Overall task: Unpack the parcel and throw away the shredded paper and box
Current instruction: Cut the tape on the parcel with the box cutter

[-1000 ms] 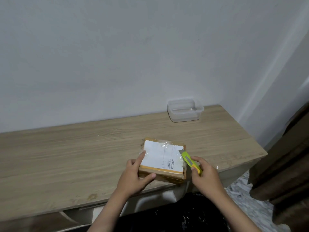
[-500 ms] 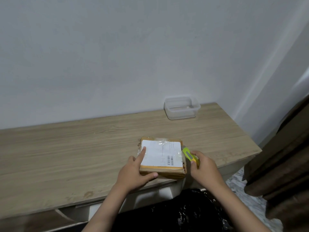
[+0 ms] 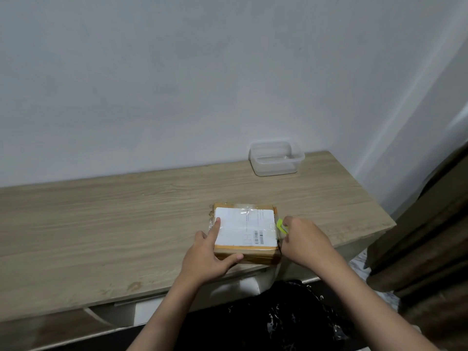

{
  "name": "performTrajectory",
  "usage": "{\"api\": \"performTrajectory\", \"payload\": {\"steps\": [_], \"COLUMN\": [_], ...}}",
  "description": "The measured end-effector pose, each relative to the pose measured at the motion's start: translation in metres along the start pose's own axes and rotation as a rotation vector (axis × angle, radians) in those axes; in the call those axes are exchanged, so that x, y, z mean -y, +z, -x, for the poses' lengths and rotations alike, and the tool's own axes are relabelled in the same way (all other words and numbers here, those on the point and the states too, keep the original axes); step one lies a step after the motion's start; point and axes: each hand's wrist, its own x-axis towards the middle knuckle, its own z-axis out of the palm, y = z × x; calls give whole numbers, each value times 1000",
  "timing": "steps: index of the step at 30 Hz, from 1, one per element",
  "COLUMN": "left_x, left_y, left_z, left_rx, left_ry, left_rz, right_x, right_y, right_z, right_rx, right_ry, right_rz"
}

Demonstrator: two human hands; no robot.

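Note:
A small taped cardboard parcel (image 3: pixel 244 230) with a white shipping label lies near the front edge of the wooden desk (image 3: pixel 126 224). My left hand (image 3: pixel 211 257) grips its near left corner, index finger flat on the label and thumb on the front side. My right hand (image 3: pixel 305 243) holds a yellow-green utility knife (image 3: pixel 281 225) against the parcel's right side; most of the knife is hidden in the fist. The parcel is closed, so its contents are hidden.
A clear plastic container (image 3: pixel 276 158) stands at the back right of the desk against the white wall. A black bin bag (image 3: pixel 286 317) sits below the desk's front edge. A brown curtain (image 3: pixel 430 236) hangs at the right.
The right hand has slid the knife forward along the parcel's right side, and less of the knife shows. The parcel has turned squarer to the desk edge. The left hand keeps its grip.

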Motion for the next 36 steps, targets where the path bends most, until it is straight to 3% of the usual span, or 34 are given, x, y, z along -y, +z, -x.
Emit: {"api": "performTrajectory", "payload": {"steps": [26,36], "left_x": [-5,-6], "left_y": [6,5], "left_z": [8,9], "left_rx": [-30,-34], "left_ry": [-37,-53], "left_rz": [49,55], "right_x": [7,17], "right_y": [6,19], "right_z": [6,17], "right_rx": [-5,9], "right_ry": [-31,-64], "right_rz": [15,139]}}
